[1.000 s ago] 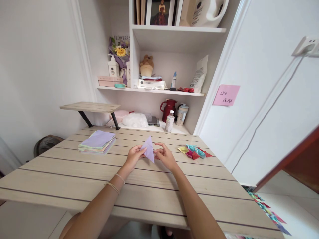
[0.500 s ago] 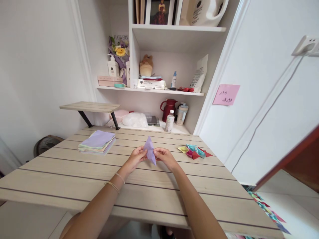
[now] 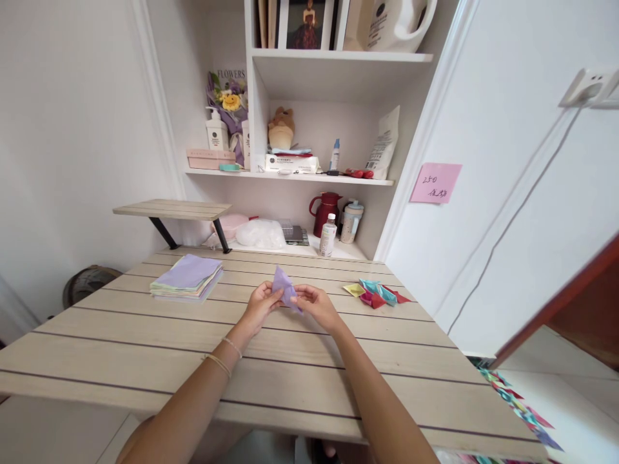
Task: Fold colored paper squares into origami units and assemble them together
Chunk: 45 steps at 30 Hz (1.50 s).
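Your left hand (image 3: 260, 305) and right hand (image 3: 317, 307), nearly closed, pinch purple paper (image 3: 283, 285). Colorful folded pieces (image 3: 385, 294) lie right of your right hand.

Middle shelf (image 3: 314, 178): A brown toy (image 3: 281, 129) sat well left of a white bag (image 3: 384, 145).
Low shelf (image 3: 349, 252): A red jug (image 3: 327, 207) stood behind a bottle (image 3: 327, 239), beside a pale cup (image 3: 350, 225).
Wall (image 3: 507, 122): A pink note (image 3: 436, 182) hung lower than the plug (image 3: 590, 92).
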Each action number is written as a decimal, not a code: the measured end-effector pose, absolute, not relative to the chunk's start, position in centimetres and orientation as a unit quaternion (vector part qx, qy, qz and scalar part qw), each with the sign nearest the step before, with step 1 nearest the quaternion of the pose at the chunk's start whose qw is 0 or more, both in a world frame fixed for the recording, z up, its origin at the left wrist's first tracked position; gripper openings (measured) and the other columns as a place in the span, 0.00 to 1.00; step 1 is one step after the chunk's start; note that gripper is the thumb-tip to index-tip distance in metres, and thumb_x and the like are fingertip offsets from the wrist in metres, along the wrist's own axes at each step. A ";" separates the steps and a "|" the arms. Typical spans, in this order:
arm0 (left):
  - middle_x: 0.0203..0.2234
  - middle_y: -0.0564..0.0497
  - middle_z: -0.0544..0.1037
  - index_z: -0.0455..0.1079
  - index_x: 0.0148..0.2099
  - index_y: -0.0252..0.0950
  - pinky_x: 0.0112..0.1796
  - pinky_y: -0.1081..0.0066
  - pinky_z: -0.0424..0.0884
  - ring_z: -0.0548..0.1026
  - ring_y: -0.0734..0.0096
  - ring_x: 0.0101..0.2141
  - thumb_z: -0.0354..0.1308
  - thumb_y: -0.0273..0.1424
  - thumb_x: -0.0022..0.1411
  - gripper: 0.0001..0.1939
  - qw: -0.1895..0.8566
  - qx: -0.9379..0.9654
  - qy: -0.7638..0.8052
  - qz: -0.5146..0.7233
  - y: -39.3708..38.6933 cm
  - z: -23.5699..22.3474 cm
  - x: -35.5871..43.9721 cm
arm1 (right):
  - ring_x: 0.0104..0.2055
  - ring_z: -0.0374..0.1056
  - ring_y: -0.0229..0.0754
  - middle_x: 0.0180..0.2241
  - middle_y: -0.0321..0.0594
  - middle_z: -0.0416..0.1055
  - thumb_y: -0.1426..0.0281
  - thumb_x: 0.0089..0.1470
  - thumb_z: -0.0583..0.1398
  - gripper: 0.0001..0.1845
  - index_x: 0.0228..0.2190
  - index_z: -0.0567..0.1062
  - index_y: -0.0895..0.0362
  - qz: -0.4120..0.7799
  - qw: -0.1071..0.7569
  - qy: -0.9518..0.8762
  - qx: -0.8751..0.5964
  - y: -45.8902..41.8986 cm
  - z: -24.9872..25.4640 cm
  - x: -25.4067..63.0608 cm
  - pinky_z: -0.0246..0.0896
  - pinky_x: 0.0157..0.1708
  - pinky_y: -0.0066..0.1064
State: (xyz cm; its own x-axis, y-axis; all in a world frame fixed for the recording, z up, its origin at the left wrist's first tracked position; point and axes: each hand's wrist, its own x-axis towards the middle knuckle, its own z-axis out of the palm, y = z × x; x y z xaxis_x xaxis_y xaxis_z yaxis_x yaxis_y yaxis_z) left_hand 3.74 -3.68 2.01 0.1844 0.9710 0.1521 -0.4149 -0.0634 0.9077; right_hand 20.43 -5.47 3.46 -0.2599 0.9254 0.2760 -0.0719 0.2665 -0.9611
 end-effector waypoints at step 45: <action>0.29 0.47 0.76 0.70 0.37 0.31 0.26 0.78 0.68 0.71 0.78 0.23 0.64 0.31 0.45 0.14 0.660 0.452 0.312 0.513 -3.2 1.5 3.4 | 0.21 0.62 0.33 0.19 0.33 0.68 0.62 0.38 0.63 0.20 0.35 0.74 0.59 0.503 0.524 -0.560 -0.399 -5.3 3.5 20.5 0.59 0.22 0.26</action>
